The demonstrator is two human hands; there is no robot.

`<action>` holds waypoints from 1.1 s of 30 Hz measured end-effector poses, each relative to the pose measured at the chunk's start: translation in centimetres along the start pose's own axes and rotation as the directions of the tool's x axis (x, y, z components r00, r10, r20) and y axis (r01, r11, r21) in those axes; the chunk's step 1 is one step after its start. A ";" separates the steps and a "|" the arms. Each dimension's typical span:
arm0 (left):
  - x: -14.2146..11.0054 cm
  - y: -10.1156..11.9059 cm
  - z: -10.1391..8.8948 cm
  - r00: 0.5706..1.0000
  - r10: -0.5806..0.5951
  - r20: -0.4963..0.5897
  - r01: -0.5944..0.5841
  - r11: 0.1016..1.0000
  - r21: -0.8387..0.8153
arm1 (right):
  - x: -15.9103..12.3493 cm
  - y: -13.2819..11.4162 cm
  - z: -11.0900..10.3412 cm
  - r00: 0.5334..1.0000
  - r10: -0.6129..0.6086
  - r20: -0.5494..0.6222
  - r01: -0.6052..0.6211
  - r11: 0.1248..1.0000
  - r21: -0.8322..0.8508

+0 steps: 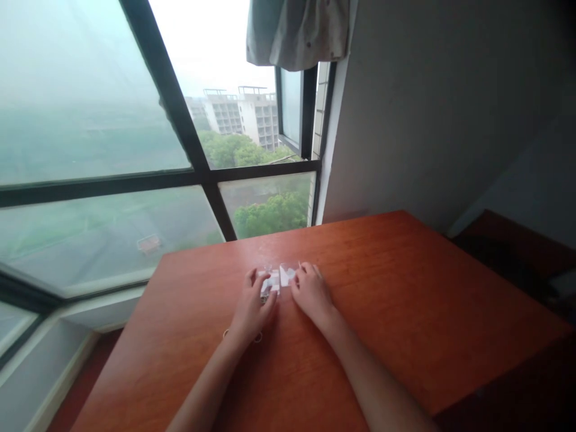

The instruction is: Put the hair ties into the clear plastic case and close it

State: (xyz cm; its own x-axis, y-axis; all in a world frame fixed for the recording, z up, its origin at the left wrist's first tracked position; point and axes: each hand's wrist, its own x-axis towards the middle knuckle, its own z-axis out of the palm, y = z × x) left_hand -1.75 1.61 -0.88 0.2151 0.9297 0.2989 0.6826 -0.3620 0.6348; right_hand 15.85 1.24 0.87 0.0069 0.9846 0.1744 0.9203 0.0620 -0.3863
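A small clear plastic case (270,283) lies on the wooden table, its two halves spread side by side and bright with reflections. My left hand (252,300) curls around the left half, thumb at the near edge and fingers at the far side. Some small dark or metallic bits show near that thumb, too small to name. At the right half, my right hand (311,289) has its fingers bent and pressed against the outer edge. Beside my left wrist lie two thin rings, one ring (225,333) on the left and another ring (258,337) on the right, both partly hidden.
The reddish-brown wooden table (405,312) reaches to large dark-framed windows (202,176) at the back and left. A grey curtain (297,36) hangs above an outward-opened pane. On the right stands a plain grey wall (427,108), with dark furniture (517,246) beyond the table's right edge.
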 end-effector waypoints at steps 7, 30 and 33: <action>0.4 -1.2 -3.9 0.998 -0.037 0.044 0.030 0.991 0.134 | 0.6 1.5 0.4 1.000 -0.003 -0.011 0.004 0.999 0.042; -1.4 2.0 -7.5 0.809 -0.259 0.528 0.174 0.963 0.206 | 0.5 1.1 1.6 0.993 -0.110 -0.035 0.114 0.977 0.182; -1.5 2.7 -6.9 0.790 -0.219 0.572 0.157 0.975 0.157 | 0.5 1.1 1.5 0.994 -0.102 -0.027 0.106 0.978 0.180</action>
State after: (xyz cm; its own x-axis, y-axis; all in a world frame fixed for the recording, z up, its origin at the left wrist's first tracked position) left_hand -5.04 -1.29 5.31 0.4197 0.8529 -0.3104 0.8088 -0.1963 0.5543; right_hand 16.32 2.07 -0.84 -0.0770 0.9684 0.2372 0.8303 0.1940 -0.5224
